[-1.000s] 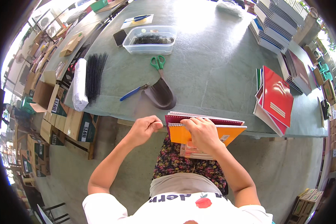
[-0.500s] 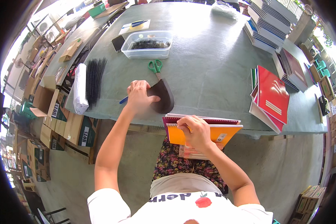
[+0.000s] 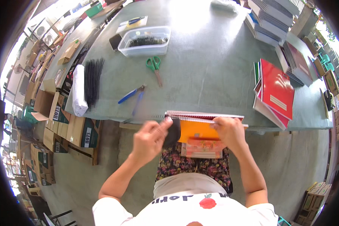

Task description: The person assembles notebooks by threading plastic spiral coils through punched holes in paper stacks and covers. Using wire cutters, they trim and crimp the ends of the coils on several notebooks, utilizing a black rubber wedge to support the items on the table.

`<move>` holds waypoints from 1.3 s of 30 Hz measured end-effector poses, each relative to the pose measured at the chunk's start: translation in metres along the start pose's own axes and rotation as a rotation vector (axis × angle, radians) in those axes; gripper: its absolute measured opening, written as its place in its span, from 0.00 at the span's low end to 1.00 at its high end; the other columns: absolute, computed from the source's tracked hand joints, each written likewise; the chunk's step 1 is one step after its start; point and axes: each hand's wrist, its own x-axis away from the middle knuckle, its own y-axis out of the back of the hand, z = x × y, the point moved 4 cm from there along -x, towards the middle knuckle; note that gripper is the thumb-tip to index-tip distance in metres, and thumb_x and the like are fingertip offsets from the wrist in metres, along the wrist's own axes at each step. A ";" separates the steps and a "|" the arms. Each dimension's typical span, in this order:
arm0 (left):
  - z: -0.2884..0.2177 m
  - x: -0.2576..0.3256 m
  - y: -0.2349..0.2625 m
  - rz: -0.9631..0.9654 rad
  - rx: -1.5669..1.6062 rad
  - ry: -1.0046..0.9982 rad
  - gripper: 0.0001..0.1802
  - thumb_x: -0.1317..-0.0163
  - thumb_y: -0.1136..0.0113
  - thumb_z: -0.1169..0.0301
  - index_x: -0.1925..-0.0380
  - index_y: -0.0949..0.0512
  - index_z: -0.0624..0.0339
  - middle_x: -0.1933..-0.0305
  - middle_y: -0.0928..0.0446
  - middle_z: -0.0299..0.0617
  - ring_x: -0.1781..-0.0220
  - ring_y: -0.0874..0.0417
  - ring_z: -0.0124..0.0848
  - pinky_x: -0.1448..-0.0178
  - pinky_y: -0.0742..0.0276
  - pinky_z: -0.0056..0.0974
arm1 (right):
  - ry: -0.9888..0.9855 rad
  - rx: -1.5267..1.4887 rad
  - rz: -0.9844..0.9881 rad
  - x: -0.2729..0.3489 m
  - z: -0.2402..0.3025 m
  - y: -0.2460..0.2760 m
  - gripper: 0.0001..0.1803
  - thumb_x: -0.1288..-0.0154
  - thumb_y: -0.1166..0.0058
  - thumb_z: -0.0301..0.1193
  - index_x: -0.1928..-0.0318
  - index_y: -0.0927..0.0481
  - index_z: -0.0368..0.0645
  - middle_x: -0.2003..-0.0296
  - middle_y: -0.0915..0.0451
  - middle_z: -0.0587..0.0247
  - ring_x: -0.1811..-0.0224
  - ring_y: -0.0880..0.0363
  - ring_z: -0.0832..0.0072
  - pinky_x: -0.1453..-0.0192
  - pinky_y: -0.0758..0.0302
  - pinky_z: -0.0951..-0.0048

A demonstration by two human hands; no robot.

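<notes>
An orange-covered notebook [image 3: 195, 130] with a wire spiral along its top lies over the table's near edge and my lap. My right hand [image 3: 229, 132] presses down on its right half. My left hand [image 3: 150, 138] is closed around a dark curved piece [image 3: 173, 132], held against the notebook's left end. A thin wire [image 3: 139, 117] sticks out leftward from the spiral. Under the notebook, a smaller patterned booklet [image 3: 201, 147] rests on my lap.
On the grey-green table [image 3: 207, 67] lie blue-handled pliers [image 3: 132, 97], green scissors [image 3: 153, 64], a clear tub of black coils [image 3: 145, 40], a bundle of black spirals [image 3: 92, 81] beside a white roll [image 3: 78, 90], red notebooks [image 3: 277, 90] and taller stacks [image 3: 271, 17]. Cardboard boxes [image 3: 64, 120] stand at the left.
My left hand reached out to the dark piece on the table beside the pliers, picked it up and brought it back to the notebook's left end. The right hand stayed on the notebook.
</notes>
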 end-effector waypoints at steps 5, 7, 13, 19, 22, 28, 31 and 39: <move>0.008 0.012 -0.032 0.144 -0.037 -0.148 0.23 0.49 0.40 0.78 0.51 0.21 0.46 0.68 0.24 0.41 0.74 0.23 0.37 0.70 0.24 0.40 | 0.018 -0.044 -0.093 0.000 -0.002 -0.003 0.06 0.46 0.42 0.36 0.72 0.17 0.48 0.72 0.17 0.66 0.67 0.19 0.70 0.61 0.31 0.67; -0.006 0.009 -0.027 0.190 0.085 -0.181 0.23 0.49 0.40 0.79 0.52 0.21 0.45 0.63 0.25 0.42 0.71 0.24 0.39 0.69 0.24 0.42 | 0.051 -0.037 -0.143 -0.003 -0.004 -0.002 0.06 0.46 0.41 0.36 0.72 0.17 0.48 0.72 0.17 0.66 0.67 0.19 0.70 0.62 0.31 0.68; -0.022 -0.024 0.023 -0.293 -0.146 -0.191 0.22 0.47 0.41 0.81 0.50 0.22 0.54 0.66 0.28 0.42 0.68 0.25 0.33 0.71 0.27 0.34 | 0.027 -0.011 -0.178 -0.005 0.005 -0.013 0.07 0.46 0.41 0.37 0.73 0.18 0.49 0.74 0.18 0.68 0.70 0.21 0.71 0.63 0.31 0.69; -0.032 -0.037 0.042 -0.317 -0.107 -0.051 0.22 0.46 0.42 0.79 0.49 0.23 0.51 0.63 0.26 0.45 0.69 0.21 0.34 0.70 0.24 0.34 | -0.038 -0.033 -0.139 -0.003 -0.002 -0.007 0.10 0.48 0.40 0.39 0.72 0.17 0.47 0.74 0.18 0.66 0.69 0.20 0.69 0.61 0.30 0.67; -0.001 0.002 -0.028 0.163 -0.076 -0.079 0.26 0.49 0.42 0.82 0.47 0.24 0.53 0.69 0.22 0.43 0.70 0.22 0.34 0.68 0.23 0.36 | 0.018 -0.054 -0.141 -0.002 0.009 -0.009 0.09 0.48 0.39 0.38 0.72 0.17 0.47 0.75 0.18 0.66 0.69 0.20 0.68 0.61 0.30 0.67; -0.014 -0.033 0.002 -0.193 -0.055 -0.061 0.29 0.50 0.43 0.82 0.45 0.24 0.46 0.72 0.22 0.42 0.70 0.22 0.35 0.64 0.23 0.37 | -0.002 -0.011 -0.141 0.002 0.001 -0.007 0.05 0.45 0.43 0.35 0.72 0.17 0.50 0.75 0.18 0.69 0.71 0.22 0.71 0.64 0.32 0.69; -0.005 -0.005 -0.029 0.249 0.123 -0.078 0.25 0.50 0.40 0.81 0.50 0.22 0.48 0.61 0.23 0.46 0.71 0.22 0.36 0.67 0.24 0.38 | 0.025 -0.038 -0.172 0.000 0.004 -0.008 0.06 0.47 0.42 0.37 0.72 0.17 0.50 0.75 0.18 0.68 0.70 0.21 0.71 0.63 0.31 0.68; -0.020 -0.039 -0.004 0.007 0.116 -0.188 0.21 0.48 0.40 0.83 0.52 0.21 0.58 0.59 0.22 0.46 0.70 0.23 0.33 0.70 0.26 0.32 | -0.032 -0.016 -0.142 -0.002 0.001 -0.011 0.07 0.47 0.40 0.38 0.72 0.17 0.49 0.76 0.18 0.67 0.70 0.20 0.70 0.62 0.31 0.67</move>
